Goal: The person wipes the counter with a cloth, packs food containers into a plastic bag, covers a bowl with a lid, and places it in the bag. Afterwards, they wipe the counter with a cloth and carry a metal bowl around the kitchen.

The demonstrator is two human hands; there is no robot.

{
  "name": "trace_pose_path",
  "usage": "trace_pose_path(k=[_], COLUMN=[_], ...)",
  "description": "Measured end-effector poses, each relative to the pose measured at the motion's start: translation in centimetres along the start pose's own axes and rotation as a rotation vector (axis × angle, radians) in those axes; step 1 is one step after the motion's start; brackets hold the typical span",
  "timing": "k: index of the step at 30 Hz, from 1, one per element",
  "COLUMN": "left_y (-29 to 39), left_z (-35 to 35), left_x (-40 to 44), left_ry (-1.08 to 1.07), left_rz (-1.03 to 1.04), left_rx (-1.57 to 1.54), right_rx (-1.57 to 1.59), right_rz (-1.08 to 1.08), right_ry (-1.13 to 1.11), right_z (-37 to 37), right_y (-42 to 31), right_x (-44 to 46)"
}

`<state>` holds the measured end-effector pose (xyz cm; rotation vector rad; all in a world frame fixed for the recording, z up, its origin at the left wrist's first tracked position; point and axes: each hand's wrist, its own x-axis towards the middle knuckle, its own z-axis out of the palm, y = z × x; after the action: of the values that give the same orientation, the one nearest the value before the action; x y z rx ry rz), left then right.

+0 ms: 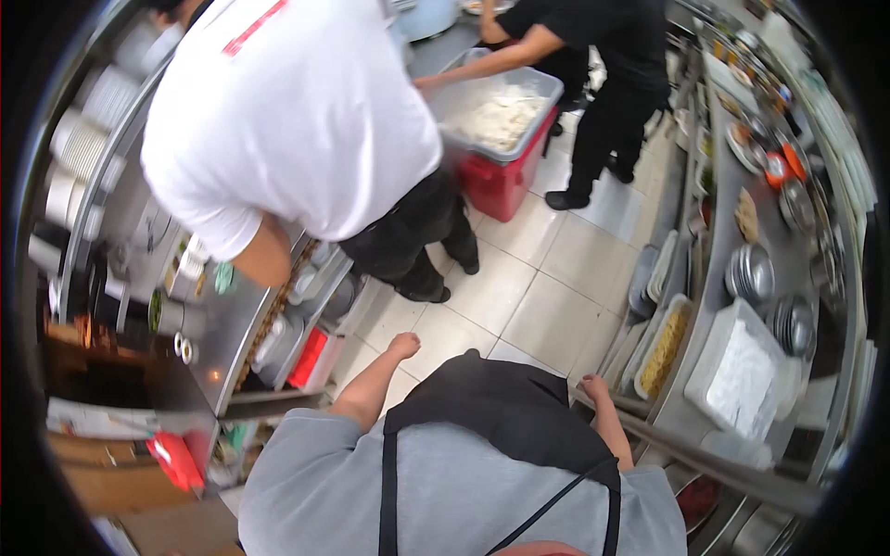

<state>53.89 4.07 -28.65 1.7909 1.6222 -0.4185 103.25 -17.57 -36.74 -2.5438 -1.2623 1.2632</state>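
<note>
My left hand (pixel 404 346) hangs in front of me over the tiled floor, its fingers curled in and nothing visible in them. Close to the edge of the right-hand counter is my right hand (pixel 593 385), fingers also curled, with no object showing in it. The nearest thing to it is a long tray of yellow food pieces (pixel 666 347), a little apart from the hand. A black apron (pixel 491 408) covers my front between the two arms.
A person in a white shirt (pixel 287 120) stands ahead on the left. Another in black (pixel 616 102) reaches over a grey tub (pixel 547 83) of pale food on a red bin (pixel 496 185). Metal bowls (pixel 751 271) and a white-filled tray (pixel 737 371) stand on the right counter.
</note>
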Motion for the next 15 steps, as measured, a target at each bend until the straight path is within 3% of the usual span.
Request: trace_pose_path(k=[4, 8, 10, 13, 15], left_y=[-8.5, -9.8, -10.8, -11.4, -12.7], left_z=[8.3, 11.2, 12.4, 11.9, 11.5], left_x=[-4.4, -10.4, -11.7, -13.6, -14.1], left_ry=[-0.119, -0.242, -0.227, 0.004, 0.070], left_rz=[-0.132, -0.187, -0.205, -0.260, -0.283], left_rx=[0.101, 0.082, 0.068, -0.309, -0.397], right_rx=[-0.037, -0.032, -0.081, -0.163, -0.230], right_rz=[-0.138, -0.274, -0.328, -0.446, -0.587], right_ry=[-0.001, -0.051, -0.094, -0.170, -0.235], right_z=[-2.6, -1.8, -0.6, 2.7, 5.4], right_y=[-5.5, -11.1, -14.1, -19.6, -24.0], right_x=[3.4, 4.8, 4.9, 4.6, 3.7])
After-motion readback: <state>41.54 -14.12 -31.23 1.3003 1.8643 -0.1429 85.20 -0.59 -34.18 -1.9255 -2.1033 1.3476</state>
